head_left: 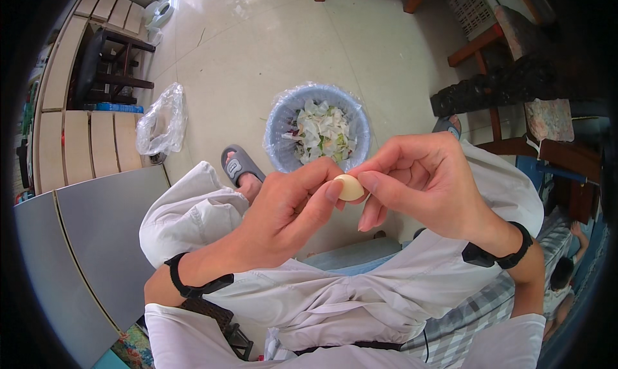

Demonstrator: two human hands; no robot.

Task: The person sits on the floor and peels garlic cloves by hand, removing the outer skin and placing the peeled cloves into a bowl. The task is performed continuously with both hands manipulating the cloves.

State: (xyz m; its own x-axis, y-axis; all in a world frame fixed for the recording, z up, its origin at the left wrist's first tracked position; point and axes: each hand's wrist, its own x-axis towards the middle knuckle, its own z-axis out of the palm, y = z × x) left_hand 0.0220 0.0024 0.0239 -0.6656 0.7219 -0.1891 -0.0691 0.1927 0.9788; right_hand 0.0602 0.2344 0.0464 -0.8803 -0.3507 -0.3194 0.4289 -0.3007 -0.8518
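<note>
A smooth cream-coloured garlic clove (350,188) is held up between my two hands, above the floor and in front of my lap. My left hand (286,208) pinches its left side between thumb and forefinger. On the other side, the thumb and forefinger of my right hand (425,185) close on its upper right edge, while the lower fingers curl loosely. Just beyond the hands stands a round light-blue basket (275,144) lined with a clear plastic bag. Papery white skins (325,128) and some green scraps lie inside it.
A clear plastic bag (161,121) lies on the floor at left, near a dark stool (119,79) and a grey cabinet (109,221). Carved dark wooden furniture (496,92) stands at right. Another person (561,279) is at the lower right, by checked fabric (483,317).
</note>
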